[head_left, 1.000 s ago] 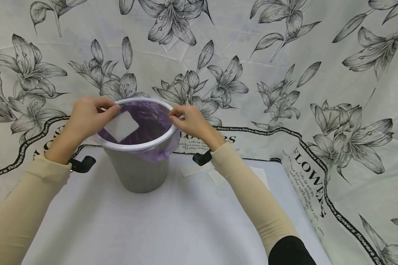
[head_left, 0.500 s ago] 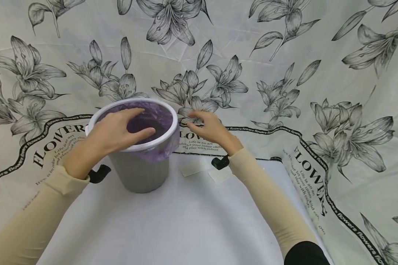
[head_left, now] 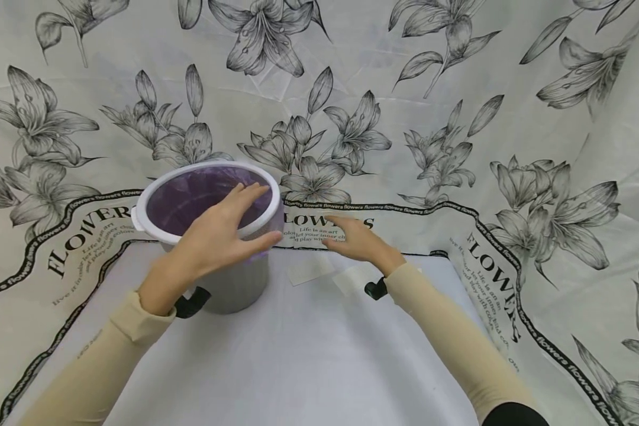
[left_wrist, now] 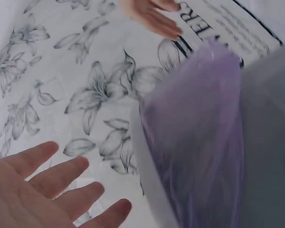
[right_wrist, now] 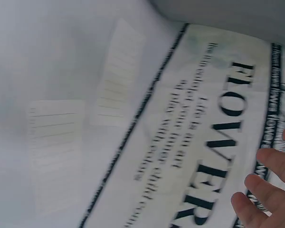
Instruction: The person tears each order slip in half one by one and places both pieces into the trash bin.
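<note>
My left hand (head_left: 213, 242) is in front of the grey bin (head_left: 239, 290), overlapping its white rim (head_left: 154, 183) in the head view. Its fingers are spread and nothing is between them. A purple plastic bag (left_wrist: 194, 109) lines the bin and folds over the rim. To the right of the bin hovers my right hand (head_left: 359, 239), fingers extended and holding nothing. Below it on the white table lie a lined paper sheet (right_wrist: 118, 76) and a second lined sheet (right_wrist: 57, 156). The bottom of the bin's inside is hidden.
A cloth backdrop (head_left: 277, 100) printed with lilies hangs behind the table (head_left: 309, 355). Its lower band, with a FLOWERS print (right_wrist: 228, 118), runs along the table's back edge. Each wrist carries a small black camera mount.
My left hand let go of a white paper square, no longer in view, and moved right and nearer. My right hand left the bag's edge at the rim and moved right and down.
</note>
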Tool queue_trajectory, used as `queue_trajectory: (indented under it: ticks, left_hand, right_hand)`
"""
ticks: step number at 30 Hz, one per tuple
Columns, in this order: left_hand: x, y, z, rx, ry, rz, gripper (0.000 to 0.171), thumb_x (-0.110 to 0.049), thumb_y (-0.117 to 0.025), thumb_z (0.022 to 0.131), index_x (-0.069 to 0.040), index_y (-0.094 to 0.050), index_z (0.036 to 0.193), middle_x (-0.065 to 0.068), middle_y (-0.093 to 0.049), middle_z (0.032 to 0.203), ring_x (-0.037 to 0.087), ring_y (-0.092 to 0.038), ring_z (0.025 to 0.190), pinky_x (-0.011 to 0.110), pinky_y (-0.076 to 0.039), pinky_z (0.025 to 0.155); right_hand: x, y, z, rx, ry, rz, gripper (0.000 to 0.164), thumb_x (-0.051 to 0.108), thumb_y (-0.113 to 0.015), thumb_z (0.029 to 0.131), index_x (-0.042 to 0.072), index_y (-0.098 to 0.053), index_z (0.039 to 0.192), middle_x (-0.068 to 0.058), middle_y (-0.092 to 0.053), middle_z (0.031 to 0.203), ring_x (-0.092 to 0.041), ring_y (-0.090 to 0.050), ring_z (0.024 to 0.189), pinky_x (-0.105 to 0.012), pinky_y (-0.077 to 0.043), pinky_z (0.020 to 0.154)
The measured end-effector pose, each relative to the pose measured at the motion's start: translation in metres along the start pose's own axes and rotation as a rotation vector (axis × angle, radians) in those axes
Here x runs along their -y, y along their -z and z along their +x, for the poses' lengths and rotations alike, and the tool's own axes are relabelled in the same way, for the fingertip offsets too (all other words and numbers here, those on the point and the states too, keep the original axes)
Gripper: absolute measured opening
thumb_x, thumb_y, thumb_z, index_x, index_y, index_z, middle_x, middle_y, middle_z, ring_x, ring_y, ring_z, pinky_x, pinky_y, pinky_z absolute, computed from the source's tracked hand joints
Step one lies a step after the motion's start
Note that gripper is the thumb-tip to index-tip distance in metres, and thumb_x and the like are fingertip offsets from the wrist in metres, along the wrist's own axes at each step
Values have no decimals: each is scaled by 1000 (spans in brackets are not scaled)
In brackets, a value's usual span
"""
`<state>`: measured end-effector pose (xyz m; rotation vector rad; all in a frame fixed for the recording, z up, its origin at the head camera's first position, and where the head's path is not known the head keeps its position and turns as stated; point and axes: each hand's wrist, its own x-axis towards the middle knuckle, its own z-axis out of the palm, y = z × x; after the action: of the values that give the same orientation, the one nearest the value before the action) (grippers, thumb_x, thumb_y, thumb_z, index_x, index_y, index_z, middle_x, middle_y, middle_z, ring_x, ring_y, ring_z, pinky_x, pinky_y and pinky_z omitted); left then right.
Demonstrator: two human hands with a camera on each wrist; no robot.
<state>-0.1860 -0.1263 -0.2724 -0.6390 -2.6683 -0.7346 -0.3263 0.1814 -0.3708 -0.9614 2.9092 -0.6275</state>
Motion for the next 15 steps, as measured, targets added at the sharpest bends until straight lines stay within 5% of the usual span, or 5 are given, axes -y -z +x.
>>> queue_trajectory:
  ticks: [9, 15]
  left_hand:
    - [-12, -45, -12, -27, -196, -294, 83, -41, -74, 92, -19, -34, 161, 5, -36, 166, 30, -24, 157, 54, -28, 124]
    - [-13, -81, -20, 41, -192, -354, 77, -42, -71, 94, -19, -37, 160, 2, -41, 163, 31, -28, 156, 56, -30, 123]
  right_hand:
    - [-30, -50, -22, 67, -86, 10, 79, 42, -62, 98, 0, -34, 158, -19, -40, 162, -39, -40, 149, -54, -34, 122]
    - [-45, -77, -31, 88, -108, 43, 78, 36, -68, 95, -1, -37, 156, -21, -45, 158, -39, -43, 147, -54, -35, 121]
